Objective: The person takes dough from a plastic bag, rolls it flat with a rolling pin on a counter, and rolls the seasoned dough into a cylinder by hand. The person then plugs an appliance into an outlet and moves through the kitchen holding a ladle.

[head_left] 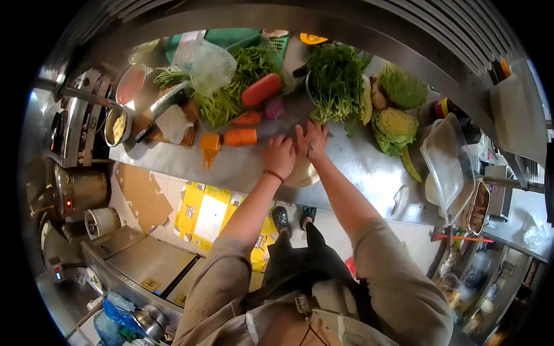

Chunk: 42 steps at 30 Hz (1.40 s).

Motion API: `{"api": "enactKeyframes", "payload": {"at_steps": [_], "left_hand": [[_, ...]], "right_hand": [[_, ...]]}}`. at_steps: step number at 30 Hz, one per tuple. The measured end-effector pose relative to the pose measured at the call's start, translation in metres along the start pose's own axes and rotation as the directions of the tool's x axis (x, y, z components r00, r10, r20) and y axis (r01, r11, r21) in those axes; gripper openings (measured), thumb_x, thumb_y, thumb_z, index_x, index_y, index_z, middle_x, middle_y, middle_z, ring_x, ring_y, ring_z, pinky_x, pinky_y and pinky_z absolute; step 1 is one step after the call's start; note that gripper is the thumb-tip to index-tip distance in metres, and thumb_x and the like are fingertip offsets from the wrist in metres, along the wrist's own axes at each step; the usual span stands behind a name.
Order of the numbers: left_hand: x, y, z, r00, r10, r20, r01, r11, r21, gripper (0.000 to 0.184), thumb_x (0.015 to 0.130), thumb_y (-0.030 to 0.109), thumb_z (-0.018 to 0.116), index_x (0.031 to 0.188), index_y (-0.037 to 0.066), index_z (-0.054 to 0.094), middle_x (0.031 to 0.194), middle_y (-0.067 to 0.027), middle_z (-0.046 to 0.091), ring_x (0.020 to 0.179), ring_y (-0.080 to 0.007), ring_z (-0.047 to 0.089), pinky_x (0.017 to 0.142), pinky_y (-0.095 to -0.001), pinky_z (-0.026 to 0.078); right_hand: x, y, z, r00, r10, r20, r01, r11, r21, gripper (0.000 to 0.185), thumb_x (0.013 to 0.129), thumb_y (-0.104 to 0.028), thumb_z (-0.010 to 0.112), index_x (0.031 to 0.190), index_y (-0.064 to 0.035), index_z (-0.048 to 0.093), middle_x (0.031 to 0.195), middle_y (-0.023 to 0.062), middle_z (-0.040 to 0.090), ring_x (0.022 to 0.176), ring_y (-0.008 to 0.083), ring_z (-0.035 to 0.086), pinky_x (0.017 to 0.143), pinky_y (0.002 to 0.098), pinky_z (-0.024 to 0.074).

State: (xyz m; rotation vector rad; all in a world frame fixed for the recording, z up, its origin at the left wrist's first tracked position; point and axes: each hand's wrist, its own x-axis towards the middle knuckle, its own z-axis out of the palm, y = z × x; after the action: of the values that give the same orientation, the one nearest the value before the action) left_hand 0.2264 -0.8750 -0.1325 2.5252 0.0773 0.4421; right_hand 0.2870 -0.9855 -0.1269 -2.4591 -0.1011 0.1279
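My left hand (280,153), with a beaded bracelet at the wrist, lies palm down on the steel table, fingers forward. Beside it my right hand (312,140) lies with its fingers stretched and spread, its fingertips close to the stems of a bunch of leafy herbs (336,81). Below and between the hands a pale rounded thing (304,175) shows in part; its kind is unclear. Left of my left hand are a cut carrot piece (240,137) and an orange piece with a ridged cut (210,147). A purple onion (274,108) sits just beyond it.
A tub of green vegetables (216,106) carries a red sausage-like roll (261,89) and a plastic bag (213,66). A knife (153,124) lies by a cutting board at left. Cut cabbage (395,128) and clear plastic containers (447,164) stand right. An overhead shelf edge (277,16) crosses the back.
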Motion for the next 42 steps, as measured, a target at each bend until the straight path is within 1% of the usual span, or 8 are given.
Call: {"api": "enactKeyframes", "payload": {"at_steps": [8,17,19,21,24,33,39,42], "left_hand": [[-0.053,0.079,-0.045,0.995,-0.057,-0.084,0.059,0.998,0.018,0.014,0.084,0.024,0.058,0.089,0.012,0.063,0.098,-0.0124,0.056,0.093,-0.0307,0.053,0.081,-0.0448,0.041],[-0.096,0.07,0.01,0.98,0.177,-0.086,-0.142,0.94,0.309,0.046,0.079,0.022,0.062,0.123,0.028,0.053,0.137,-0.0054,0.043,0.127,-0.0226,0.038,0.1,-0.0521,0.024],[-0.095,0.071,0.013,0.993,0.111,0.04,-0.118,0.952,0.282,0.038,0.081,0.023,0.06,0.118,0.03,0.057,0.133,-0.0041,0.047,0.125,-0.0244,0.041,0.1,-0.0548,0.024],[-0.09,0.069,0.016,0.992,0.106,0.067,-0.121,0.948,0.294,0.034,0.081,0.024,0.059,0.114,0.032,0.059,0.131,-0.0033,0.05,0.125,-0.0249,0.043,0.1,-0.0565,0.023],[-0.085,0.064,0.017,0.982,0.188,-0.033,-0.166,0.929,0.332,0.034,0.079,0.026,0.061,0.113,0.031,0.06,0.128,-0.0028,0.051,0.122,-0.0222,0.045,0.099,-0.0551,0.025],[-0.014,0.06,-0.012,0.996,0.016,0.089,-0.031,0.984,0.176,0.019,0.083,0.029,0.056,0.096,0.017,0.063,0.093,-0.0073,0.061,0.094,-0.0249,0.057,0.083,-0.0479,0.042],[0.035,0.05,0.0,0.932,-0.202,0.301,0.147,0.97,0.195,0.037,0.089,0.036,0.05,0.116,0.013,0.06,0.118,-0.0098,0.053,0.111,-0.0246,0.049,0.094,-0.0466,0.036],[0.058,0.037,0.015,0.909,-0.223,0.351,0.161,0.967,0.198,0.037,0.09,0.037,0.048,0.115,0.012,0.06,0.116,-0.0102,0.053,0.112,-0.0257,0.048,0.094,-0.0452,0.038]], "right_hand": [[-0.011,-0.04,-0.12,0.751,-0.489,-0.444,0.573,0.817,0.069,0.043,0.086,-0.014,0.064,0.124,0.0049,0.053,0.133,0.017,0.047,0.125,0.0345,0.043,0.101,0.0402,0.0388],[0.015,-0.003,-0.115,0.949,-0.314,0.011,0.282,0.867,0.41,0.025,0.084,-0.002,0.06,0.107,-0.0075,0.064,0.124,0.0126,0.054,0.109,0.0291,0.055,0.081,0.0337,0.0505],[0.001,-0.029,-0.083,0.808,-0.519,0.28,0.493,0.855,0.162,0.027,0.079,0.004,0.058,0.102,-0.008,0.065,0.113,0.0138,0.06,0.097,0.0335,0.058,0.079,0.0364,0.0509],[0.018,-0.01,-0.004,0.691,-0.719,-0.078,0.711,0.695,-0.108,0.026,0.076,0.002,0.058,0.099,-0.0071,0.062,0.101,0.0163,0.062,0.087,0.0369,0.06,0.078,0.0402,0.0504],[0.043,-0.009,0.025,0.832,-0.511,0.215,0.553,0.792,-0.26,0.022,0.077,-0.004,0.058,0.098,-0.0053,0.059,0.094,0.0167,0.064,0.087,0.0368,0.061,0.08,0.0423,0.0499],[0.112,-0.019,-0.137,0.817,-0.567,-0.107,0.565,0.823,-0.047,0.015,0.085,-0.008,0.06,0.097,-0.0061,0.069,0.092,0.0155,0.068,0.081,0.0291,0.066,0.072,0.0341,0.0527],[0.103,0.084,-0.175,0.906,0.046,-0.421,0.159,0.885,0.438,0.023,0.09,-0.022,0.063,0.091,0.0008,0.069,0.075,0.0074,0.067,0.069,0.0161,0.063,0.065,0.031,0.0503],[0.1,0.127,-0.155,0.887,0.432,0.161,-0.45,0.735,0.508,0.026,0.094,-0.021,0.056,0.108,0.0006,0.06,0.099,0.0117,0.063,0.083,0.0215,0.06,0.069,0.0358,0.0499]]}}
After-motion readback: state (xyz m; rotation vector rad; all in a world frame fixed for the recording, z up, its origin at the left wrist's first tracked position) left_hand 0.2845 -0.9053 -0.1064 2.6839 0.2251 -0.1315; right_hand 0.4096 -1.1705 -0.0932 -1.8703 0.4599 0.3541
